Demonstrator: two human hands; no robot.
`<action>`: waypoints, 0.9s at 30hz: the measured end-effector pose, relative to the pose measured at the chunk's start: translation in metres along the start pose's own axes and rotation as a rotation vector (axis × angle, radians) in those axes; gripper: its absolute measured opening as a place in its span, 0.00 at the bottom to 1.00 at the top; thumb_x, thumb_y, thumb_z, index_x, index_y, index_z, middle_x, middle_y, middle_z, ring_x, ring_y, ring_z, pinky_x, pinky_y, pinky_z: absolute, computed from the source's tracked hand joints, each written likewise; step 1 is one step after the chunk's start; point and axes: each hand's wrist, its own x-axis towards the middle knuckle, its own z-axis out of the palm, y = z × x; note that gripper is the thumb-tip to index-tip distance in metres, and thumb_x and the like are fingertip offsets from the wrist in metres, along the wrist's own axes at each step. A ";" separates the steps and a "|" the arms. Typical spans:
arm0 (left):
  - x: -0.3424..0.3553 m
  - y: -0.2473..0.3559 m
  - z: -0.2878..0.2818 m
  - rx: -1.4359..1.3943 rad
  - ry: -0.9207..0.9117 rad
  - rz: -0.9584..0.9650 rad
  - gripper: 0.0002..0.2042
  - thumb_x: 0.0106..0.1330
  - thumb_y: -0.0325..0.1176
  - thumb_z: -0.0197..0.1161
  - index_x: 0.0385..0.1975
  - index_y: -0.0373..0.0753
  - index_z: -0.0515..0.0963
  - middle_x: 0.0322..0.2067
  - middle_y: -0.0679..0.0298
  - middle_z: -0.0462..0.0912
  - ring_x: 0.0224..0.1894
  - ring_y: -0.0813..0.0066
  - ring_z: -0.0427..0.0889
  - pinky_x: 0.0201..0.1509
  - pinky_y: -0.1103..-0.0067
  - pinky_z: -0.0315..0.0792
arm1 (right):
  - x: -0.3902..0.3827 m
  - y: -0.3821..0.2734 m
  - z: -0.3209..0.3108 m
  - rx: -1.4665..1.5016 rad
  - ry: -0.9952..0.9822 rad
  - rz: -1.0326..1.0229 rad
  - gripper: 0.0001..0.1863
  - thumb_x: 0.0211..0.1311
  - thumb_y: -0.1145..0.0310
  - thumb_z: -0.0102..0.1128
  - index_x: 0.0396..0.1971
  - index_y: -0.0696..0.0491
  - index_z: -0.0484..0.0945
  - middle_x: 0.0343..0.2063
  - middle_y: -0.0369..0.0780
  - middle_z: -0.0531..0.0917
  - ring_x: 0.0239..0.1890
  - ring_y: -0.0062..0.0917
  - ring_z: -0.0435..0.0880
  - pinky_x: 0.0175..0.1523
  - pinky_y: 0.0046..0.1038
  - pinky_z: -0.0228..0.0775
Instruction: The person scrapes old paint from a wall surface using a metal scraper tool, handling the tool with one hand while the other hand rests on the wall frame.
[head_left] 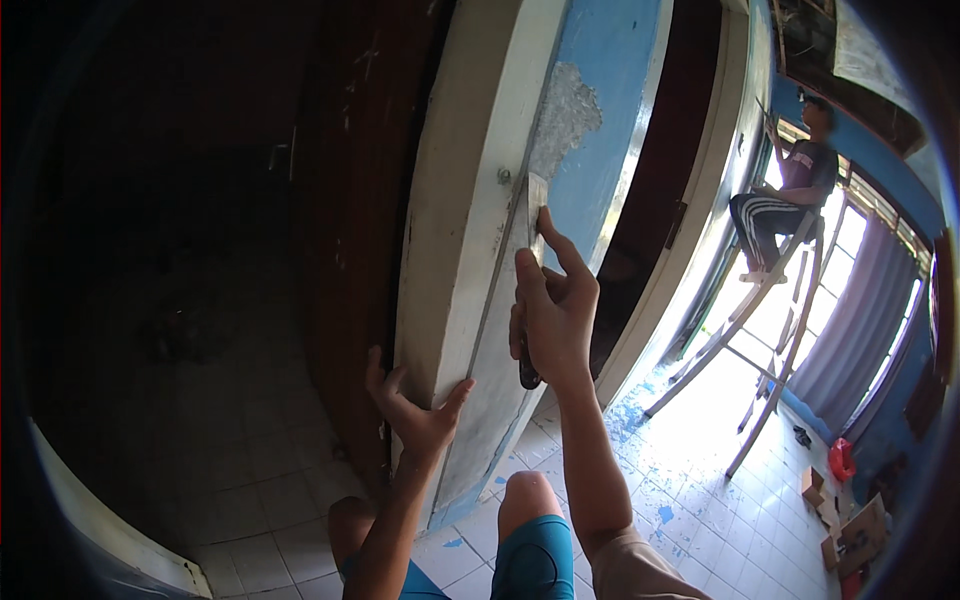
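My right hand [562, 318] is closed round a putty knife [537, 200], its dark handle end showing below the fingers and its flat metal blade pointing up. The blade lies against the wall strip beside the door frame, just below a bare grey patch [566, 115] in the blue paint [612, 70]. Lower down, the wall strip is grey and stripped too. My left hand [420, 412] braces the cream door frame [455, 250], fingers at its left edge and thumb on its right face; it holds no tool.
To the right, another person [805, 170] sits high on a wooden stepladder [735, 345]. Blue paint flakes [665, 513] lie on the tiled floor [470, 530]. Cardboard boxes [862, 535] and a red bag [842, 460] stand at lower right, near a grey curtain [850, 320]. A dark doorway opens on the left.
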 end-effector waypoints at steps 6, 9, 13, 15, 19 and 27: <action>0.004 0.009 0.002 -0.007 -0.007 -0.027 0.48 0.54 0.56 0.85 0.63 0.35 0.61 0.72 0.39 0.57 0.73 0.38 0.61 0.74 0.47 0.61 | -0.017 0.024 -0.008 -0.015 -0.028 -0.040 0.32 0.79 0.67 0.60 0.77 0.60 0.64 0.21 0.41 0.85 0.09 0.17 0.73 0.15 0.24 0.61; 0.004 0.008 0.002 0.004 -0.010 -0.019 0.48 0.54 0.56 0.85 0.63 0.34 0.60 0.72 0.38 0.56 0.73 0.39 0.60 0.74 0.47 0.60 | 0.001 0.004 -0.008 0.091 -0.017 -0.038 0.31 0.79 0.67 0.60 0.77 0.59 0.65 0.22 0.43 0.85 0.10 0.17 0.74 0.15 0.23 0.62; 0.006 0.009 -0.003 0.023 -0.009 0.001 0.48 0.56 0.56 0.84 0.63 0.34 0.60 0.72 0.38 0.55 0.73 0.39 0.60 0.74 0.47 0.60 | -0.027 0.026 -0.001 0.015 -0.045 -0.020 0.32 0.79 0.66 0.59 0.77 0.60 0.64 0.20 0.41 0.84 0.10 0.17 0.73 0.15 0.24 0.60; 0.006 0.011 -0.002 0.028 -0.028 0.032 0.48 0.57 0.57 0.83 0.63 0.34 0.59 0.72 0.38 0.56 0.72 0.40 0.61 0.74 0.48 0.60 | -0.023 0.027 -0.005 0.001 -0.051 -0.029 0.32 0.79 0.67 0.59 0.77 0.59 0.63 0.22 0.41 0.85 0.11 0.17 0.74 0.16 0.25 0.61; 0.010 0.021 -0.009 0.108 -0.063 0.020 0.48 0.57 0.57 0.83 0.64 0.34 0.58 0.72 0.38 0.56 0.73 0.40 0.60 0.74 0.49 0.60 | -0.019 0.014 -0.007 0.131 -0.035 0.044 0.32 0.79 0.67 0.59 0.77 0.59 0.63 0.24 0.42 0.87 0.11 0.17 0.75 0.17 0.25 0.63; 0.009 0.016 -0.010 0.169 -0.012 0.035 0.49 0.52 0.59 0.84 0.62 0.36 0.60 0.71 0.41 0.62 0.72 0.39 0.66 0.74 0.50 0.63 | -0.012 0.016 -0.011 0.122 -0.057 0.044 0.32 0.78 0.68 0.60 0.77 0.60 0.65 0.19 0.40 0.84 0.11 0.16 0.75 0.17 0.25 0.63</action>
